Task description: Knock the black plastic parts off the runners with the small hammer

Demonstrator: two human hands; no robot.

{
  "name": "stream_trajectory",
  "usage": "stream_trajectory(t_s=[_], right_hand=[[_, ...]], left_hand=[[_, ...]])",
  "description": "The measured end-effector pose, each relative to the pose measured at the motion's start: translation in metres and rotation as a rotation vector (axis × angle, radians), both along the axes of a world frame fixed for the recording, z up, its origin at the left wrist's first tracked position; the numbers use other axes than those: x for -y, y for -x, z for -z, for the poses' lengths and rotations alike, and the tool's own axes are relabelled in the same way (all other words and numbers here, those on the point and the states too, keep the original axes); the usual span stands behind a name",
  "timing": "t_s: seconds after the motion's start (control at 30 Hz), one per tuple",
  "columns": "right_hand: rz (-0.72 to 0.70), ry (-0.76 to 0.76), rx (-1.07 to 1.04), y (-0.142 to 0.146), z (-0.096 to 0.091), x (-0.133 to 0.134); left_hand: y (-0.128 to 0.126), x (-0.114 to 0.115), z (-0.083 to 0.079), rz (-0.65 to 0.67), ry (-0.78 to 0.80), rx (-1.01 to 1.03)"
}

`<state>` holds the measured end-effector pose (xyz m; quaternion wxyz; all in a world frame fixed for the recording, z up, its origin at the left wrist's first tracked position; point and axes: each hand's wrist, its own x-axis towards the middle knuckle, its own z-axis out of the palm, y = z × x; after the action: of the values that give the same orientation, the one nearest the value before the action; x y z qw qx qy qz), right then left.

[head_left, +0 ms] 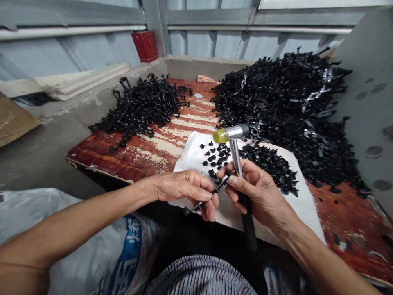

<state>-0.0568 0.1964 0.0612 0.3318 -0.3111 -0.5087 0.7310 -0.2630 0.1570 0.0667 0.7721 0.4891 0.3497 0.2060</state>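
Observation:
My left hand (192,190) is closed around a thin black strip-like part (196,207) with a round knob at its lower end. The part slants up to the right, where the fingertips of my right hand (254,186) pinch near its upper end. That same right hand also carries a mallet (236,153), its head up, with a yellow face on one side and a dark one on the other. Its black grip hangs below my palm. Small black round caps (219,155) lie scattered on a white cloth (192,153) just beyond my fingers.
Long black parts form a pile (147,102) at the left of the worn red board (123,157). A larger heap (276,90) rises at the right beside a grey panel (368,102). A red box (145,46) stands in the back corner, and a white plastic sack (92,246) lies lower left.

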Motion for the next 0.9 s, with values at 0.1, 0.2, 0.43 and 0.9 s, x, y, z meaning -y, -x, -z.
stream_trajectory(t_s=[0.1, 0.2, 0.43, 0.9], right_hand=[[0.106, -0.004, 0.093, 0.002, -0.002, 0.004], [0.178, -0.017, 0.127, 0.008, -0.001, 0.008], [0.204, -0.021, 0.112, 0.015, 0.000, 0.013], [0.225, 0.012, 0.102, 0.023, 0.011, 0.017]], left_hand=[[-0.003, 0.003, -0.012, 0.016, -0.165, -0.210], [-0.012, 0.006, -0.019, -0.062, -0.282, -0.387], [-0.027, 0.010, -0.016, -0.254, -0.266, -0.490], [-0.037, 0.015, -0.015, -0.344, -0.232, -0.557]])
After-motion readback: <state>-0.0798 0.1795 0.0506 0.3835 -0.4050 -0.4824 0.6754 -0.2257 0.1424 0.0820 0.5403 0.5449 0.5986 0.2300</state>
